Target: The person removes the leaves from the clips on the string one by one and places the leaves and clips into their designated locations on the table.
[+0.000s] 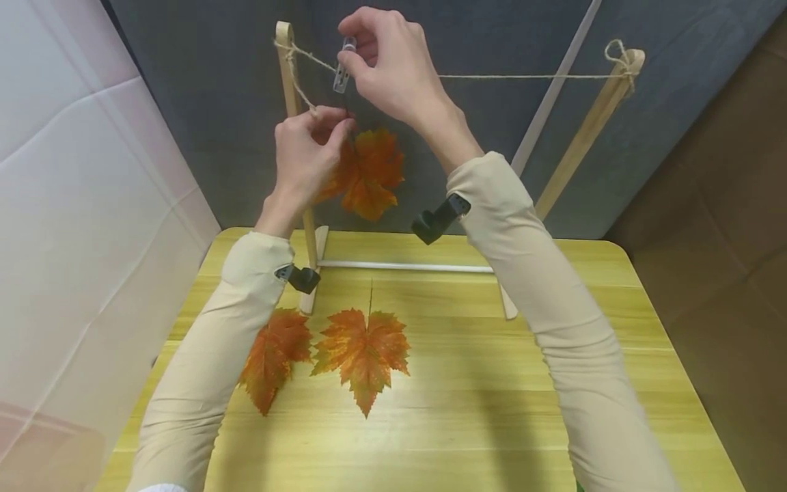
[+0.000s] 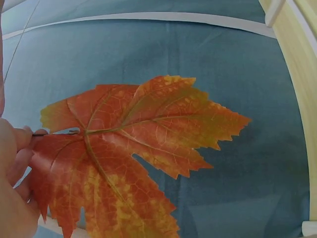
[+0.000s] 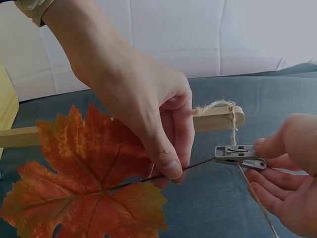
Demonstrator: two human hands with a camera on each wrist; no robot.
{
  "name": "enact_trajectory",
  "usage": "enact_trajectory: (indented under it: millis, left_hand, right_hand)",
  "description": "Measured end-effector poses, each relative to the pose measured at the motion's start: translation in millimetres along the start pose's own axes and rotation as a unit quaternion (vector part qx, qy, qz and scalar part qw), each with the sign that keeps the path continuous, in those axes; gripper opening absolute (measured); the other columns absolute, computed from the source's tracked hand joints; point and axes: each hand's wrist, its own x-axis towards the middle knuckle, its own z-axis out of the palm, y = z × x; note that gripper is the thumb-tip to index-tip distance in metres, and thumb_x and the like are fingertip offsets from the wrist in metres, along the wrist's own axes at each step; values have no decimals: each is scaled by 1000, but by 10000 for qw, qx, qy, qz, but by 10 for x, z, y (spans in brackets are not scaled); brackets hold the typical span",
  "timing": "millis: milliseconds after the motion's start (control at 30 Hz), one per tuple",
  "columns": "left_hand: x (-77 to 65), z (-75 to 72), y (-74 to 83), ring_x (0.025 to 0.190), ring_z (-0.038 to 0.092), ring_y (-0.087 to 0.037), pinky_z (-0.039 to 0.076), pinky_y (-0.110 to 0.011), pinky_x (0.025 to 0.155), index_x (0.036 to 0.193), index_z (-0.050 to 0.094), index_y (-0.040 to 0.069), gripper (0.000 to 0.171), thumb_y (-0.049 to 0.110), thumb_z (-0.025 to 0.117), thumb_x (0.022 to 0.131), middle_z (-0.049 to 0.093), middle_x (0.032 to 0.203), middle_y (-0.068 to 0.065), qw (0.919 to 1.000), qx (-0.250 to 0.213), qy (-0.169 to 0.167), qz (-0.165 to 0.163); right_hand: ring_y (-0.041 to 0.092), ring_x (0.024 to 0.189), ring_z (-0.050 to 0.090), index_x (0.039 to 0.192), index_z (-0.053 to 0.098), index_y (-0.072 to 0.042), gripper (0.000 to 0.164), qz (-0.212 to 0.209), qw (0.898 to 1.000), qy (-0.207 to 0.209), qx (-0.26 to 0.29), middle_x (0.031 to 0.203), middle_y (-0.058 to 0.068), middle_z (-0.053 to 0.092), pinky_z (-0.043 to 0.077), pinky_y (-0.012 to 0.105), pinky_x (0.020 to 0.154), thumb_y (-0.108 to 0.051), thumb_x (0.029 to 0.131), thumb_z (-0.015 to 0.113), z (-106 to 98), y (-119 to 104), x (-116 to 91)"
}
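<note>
An orange-red artificial maple leaf (image 1: 373, 171) hangs below my left hand (image 1: 310, 147), which pinches its thin dark stem between thumb and fingers. Above it, my right hand (image 1: 393, 65) holds a clear grey clothespin (image 1: 341, 68) by one end. In the right wrist view the clothespin (image 3: 237, 154) sits across the twine (image 3: 252, 191), and the stem's tip meets its other end. Whether the jaws have closed on the stem cannot be made out. The leaf (image 2: 133, 129) fills much of the left wrist view.
Twine (image 1: 504, 76) runs between a left wooden post (image 1: 287, 75) and a right wooden post (image 1: 584, 137). A white bar (image 1: 406, 266) joins their feet on the wooden table (image 1: 455, 424). One maple leaf (image 1: 364, 352) lies at centre; another leaf (image 1: 273, 355) is partly behind the left sleeve.
</note>
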Motion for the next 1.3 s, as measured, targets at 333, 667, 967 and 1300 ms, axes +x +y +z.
enact_trajectory:
  millis: [333, 667, 967, 1300]
  left_hand:
    - [-12, -16, 8, 82, 66, -7, 49, -12, 76, 109, 78, 5, 22, 22, 68, 98, 78, 106, -8, 9999, -88, -5, -110]
    - [-141, -31, -91, 85, 67, -13, 51, -14, 79, 112, 77, 6, 25, 25, 67, 99, 78, 109, -7, 9995, -73, -181, -262]
    - [-260, 43, -179, 78, 66, -10, 51, -14, 74, 107, 78, 6, 20, 21, 70, 96, 79, 103, -9, 9991, -230, -320, -140]
    - [-374, 93, -218, 81, 67, -12, 51, -16, 76, 108, 78, 9, 21, 25, 71, 96, 78, 103, -6, 9975, -337, -579, -245]
  right_hand:
    - [5, 109, 70, 126, 69, -12, 28, -62, 9994, 337, 83, 122, -1, 73, 48, 11, 95, -20, 100, 65, -14, 8, -41]
    - [9, 101, 71, 116, 73, -6, 21, -504, 9902, 987, 851, 112, 5, 75, 50, 11, 93, -12, 96, 69, -20, 111, -126]
    - [10, 98, 73, 109, 73, -1, 17, -1016, 9761, 1648, 991, 109, 7, 77, 52, 13, 90, -9, 94, 72, -46, 221, -183]
    - [11, 95, 73, 107, 73, 1, 17, -1373, 9620, 2039, 1191, 110, 9, 76, 52, 14, 92, -10, 94, 73, -71, 277, -342]
